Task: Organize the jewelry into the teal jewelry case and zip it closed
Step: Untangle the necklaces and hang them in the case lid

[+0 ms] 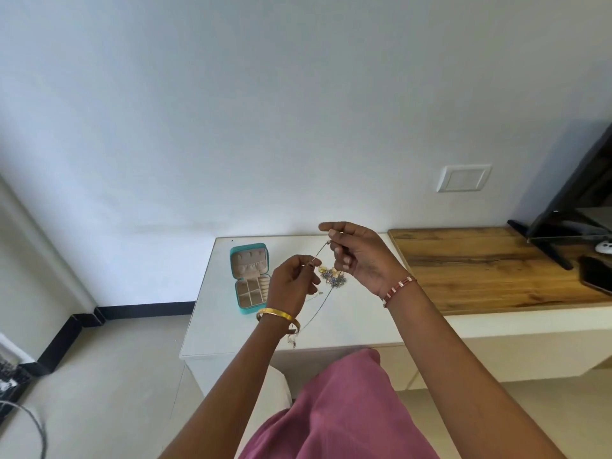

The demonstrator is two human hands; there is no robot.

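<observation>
Teal case (249,279) open left of jewelry heap (332,278); hands (326,270) pinch chain (319,251)

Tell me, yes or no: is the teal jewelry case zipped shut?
No, the teal jewelry case lies open on the white table, compartments showing.

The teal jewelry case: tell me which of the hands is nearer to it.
Left. The left hand is just right of the open teal jewelry case; the right hand is farther right, beyond the necklace.
</observation>
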